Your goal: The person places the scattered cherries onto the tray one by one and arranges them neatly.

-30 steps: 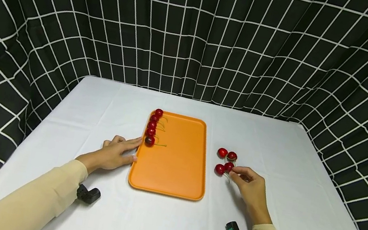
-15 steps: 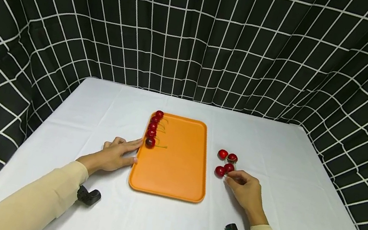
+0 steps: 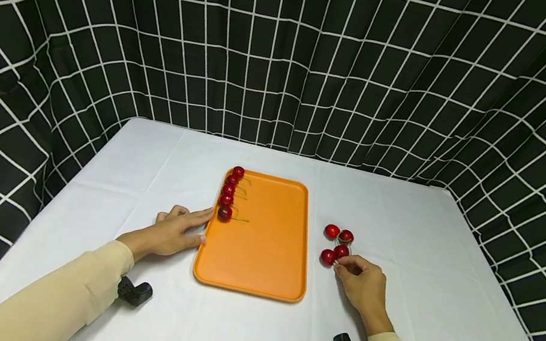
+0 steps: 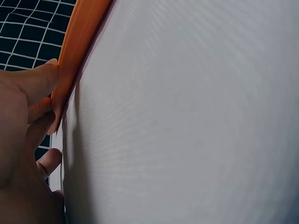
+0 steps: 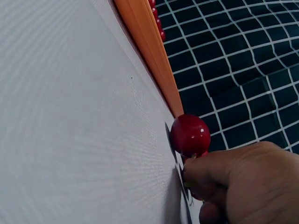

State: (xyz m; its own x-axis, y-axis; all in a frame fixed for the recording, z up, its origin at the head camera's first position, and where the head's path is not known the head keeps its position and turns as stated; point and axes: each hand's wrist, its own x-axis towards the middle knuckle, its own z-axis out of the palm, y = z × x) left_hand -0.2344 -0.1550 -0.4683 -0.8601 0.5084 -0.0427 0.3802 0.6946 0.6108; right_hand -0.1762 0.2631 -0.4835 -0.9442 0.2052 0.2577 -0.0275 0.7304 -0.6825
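An orange tray [image 3: 257, 259] lies on the white-covered table. Along its left rim runs a column of several red cherries, the nearest a darker cherry [image 3: 224, 213], their stems pointing right. My left hand [image 3: 171, 232] rests at the tray's left edge, thumb and extended fingers touching the rim. Right of the tray sits a small cluster of loose cherries. At its near side, my right hand [image 3: 363, 285] pinches the stem of the front-left cherry [image 3: 328, 257] between thumb and forefinger. In the right wrist view that cherry [image 5: 190, 135] stands just beyond the fingertips, which partly hide the stem.
Behind the front cherries lie a bright red cherry [image 3: 331, 231] and a darker cherry [image 3: 346, 236]; another cherry [image 3: 341, 251] is beside the fingertips. A black curtain with white grid lines [image 3: 291, 64] surrounds the back and sides of the white tabletop [image 3: 244, 336].
My right hand has shifted slightly down and left, its fingertips going from the right-hand front cherry to the stem of the left one. The left hand and tray hold their places.
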